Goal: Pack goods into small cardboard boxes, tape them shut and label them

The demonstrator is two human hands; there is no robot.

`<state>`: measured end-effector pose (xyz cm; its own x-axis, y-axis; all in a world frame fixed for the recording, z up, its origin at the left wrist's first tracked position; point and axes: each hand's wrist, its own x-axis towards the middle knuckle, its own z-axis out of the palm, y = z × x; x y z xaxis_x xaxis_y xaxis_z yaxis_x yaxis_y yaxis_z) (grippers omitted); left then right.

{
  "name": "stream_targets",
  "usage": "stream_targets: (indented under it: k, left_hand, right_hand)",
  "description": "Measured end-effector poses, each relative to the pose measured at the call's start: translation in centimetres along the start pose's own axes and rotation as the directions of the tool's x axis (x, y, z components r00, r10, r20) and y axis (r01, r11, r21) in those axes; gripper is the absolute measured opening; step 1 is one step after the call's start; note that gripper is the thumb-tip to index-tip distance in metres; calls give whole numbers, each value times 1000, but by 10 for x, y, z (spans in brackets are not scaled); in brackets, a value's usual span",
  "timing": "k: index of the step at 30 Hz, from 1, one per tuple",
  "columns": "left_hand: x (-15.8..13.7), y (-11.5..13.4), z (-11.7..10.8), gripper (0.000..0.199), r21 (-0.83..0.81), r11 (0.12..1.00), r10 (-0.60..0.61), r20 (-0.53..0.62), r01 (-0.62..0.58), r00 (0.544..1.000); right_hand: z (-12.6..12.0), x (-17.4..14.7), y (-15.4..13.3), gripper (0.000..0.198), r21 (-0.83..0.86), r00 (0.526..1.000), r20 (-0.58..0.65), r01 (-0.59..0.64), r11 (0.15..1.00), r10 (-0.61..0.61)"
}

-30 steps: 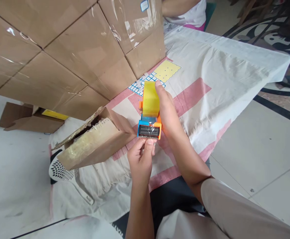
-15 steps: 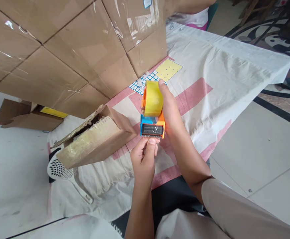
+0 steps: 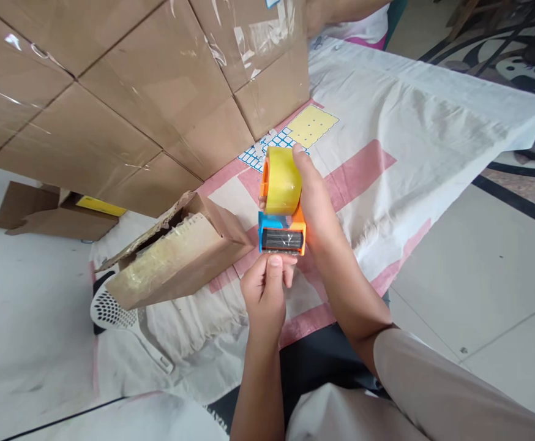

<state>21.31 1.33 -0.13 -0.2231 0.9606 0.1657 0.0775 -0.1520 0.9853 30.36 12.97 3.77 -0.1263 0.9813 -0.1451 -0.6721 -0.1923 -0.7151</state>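
My right hand [image 3: 316,196] is wrapped round an orange and blue tape dispenser [image 3: 282,240], its thumb lying along the roll. On the dispenser sits a thick roll of yellowish packing tape [image 3: 283,180]. Just below the dispenser's black roller, my left hand [image 3: 264,291] pinches the loose end of the tape between thumb and index finger. The fingers of my right hand behind the dispenser are mostly hidden. To the left of both hands, a cardboard box [image 3: 180,269] lies tilted, its torn, taped flap edge partly open.
Stacked, taped cartons [image 3: 157,79] form a wall at the back left. A white slotted skimmer [image 3: 114,309] lies partly under the box. A yellow sticker sheet [image 3: 313,125] is on the cloth-covered table [image 3: 405,122]. An open carton [image 3: 65,214] stands far left; another person's arm [image 3: 345,11] shows at the top.
Both hands keep almost the same hold on the dispenser and tape end. The view has shifted slightly, and the dispenser is tipped a little differently.
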Motion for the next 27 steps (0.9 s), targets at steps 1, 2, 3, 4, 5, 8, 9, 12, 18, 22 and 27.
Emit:
stream_targets:
  k: [1, 2, 3, 4, 5, 8, 9, 12, 18, 22, 27]
  left_hand:
    - [0, 0, 0, 36, -2, 1000, -1, 3, 1, 1000]
    - [0, 1, -1, 36, -3, 1000, -3, 1, 3, 1000]
    - [0, 1, -1, 36, -2, 1000, -7, -5, 7, 1000]
    - [0, 0, -1, 36, 0, 1000, -13, -11, 13, 1000]
    - [0, -1, 0, 37, -1, 1000, -17, -17, 17, 1000]
    - [-1, -2, 0, 38, -37, 999, -5, -32, 4, 999]
    - [-1, -3, 1, 40, -48, 999, 6, -42, -8, 999]
    - [-2, -1, 2, 40, -44, 998, 42, -78, -45, 996]
    - [-4, 2, 3, 37, -75, 995, 55, -92, -62, 994]
    - [-5, -1, 1, 41, -49, 996, 69, -98, -74, 993]
    - [-6, -1, 1, 45, 54, 994, 98, -149, -91, 984]
  right_hand:
    - [0, 1, 0, 53, 11, 1000, 1, -18, 1000, 18]
    - [1, 1, 0, 53, 11, 1000, -8, -30, 999, 30]
    - [2, 1, -1, 53, 3, 999, -29, -30, 1000, 30]
    - [3, 1, -1, 53, -10, 998, -56, -20, 1000, 19]
    - [5, 0, -1, 52, -25, 997, -81, -4, 1000, 2]
    - [5, -3, 0, 49, -28, 997, -76, 25, 999, -27]
    - [5, -4, 1, 48, -12, 999, -46, 16, 1000, -16]
    - [3, -5, 6, 50, 11, 999, 23, -48, 999, 48]
    - [3, -5, 10, 55, -66, 1000, -7, -23, 998, 23]
    - [2, -6, 8, 59, -57, 996, 27, -78, 995, 80]
    - [6, -9, 6, 61, -58, 992, 50, -113, 992, 116]
